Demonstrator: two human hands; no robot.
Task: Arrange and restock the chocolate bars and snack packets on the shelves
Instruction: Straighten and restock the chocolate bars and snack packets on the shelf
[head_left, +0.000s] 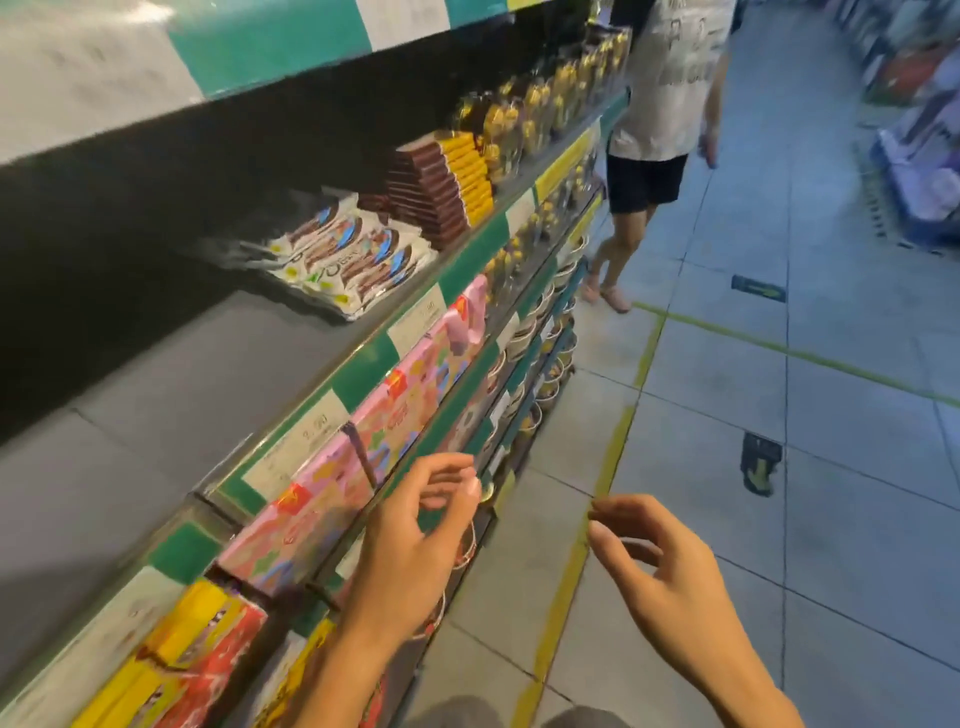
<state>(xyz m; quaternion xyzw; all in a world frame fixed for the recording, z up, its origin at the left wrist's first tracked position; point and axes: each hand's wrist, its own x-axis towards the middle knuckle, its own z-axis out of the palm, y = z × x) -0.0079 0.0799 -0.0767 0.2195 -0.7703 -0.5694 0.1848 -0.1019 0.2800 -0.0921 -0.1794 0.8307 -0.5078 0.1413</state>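
Pink boxes (332, 499) are lined along the shelf (171, 374); price labels blurred, unreadable. Nothing is held by left hand (415, 540) or right hand (660, 577), fingers loosely curled, apart.

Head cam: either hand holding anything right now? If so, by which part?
Nothing held. Left hand and right hand both hang loosely curled and empty in front of the pink boxes.

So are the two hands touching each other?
Apart. The head view shows grey floor tiles plainly between the left hand and the right hand; both hold nothing.
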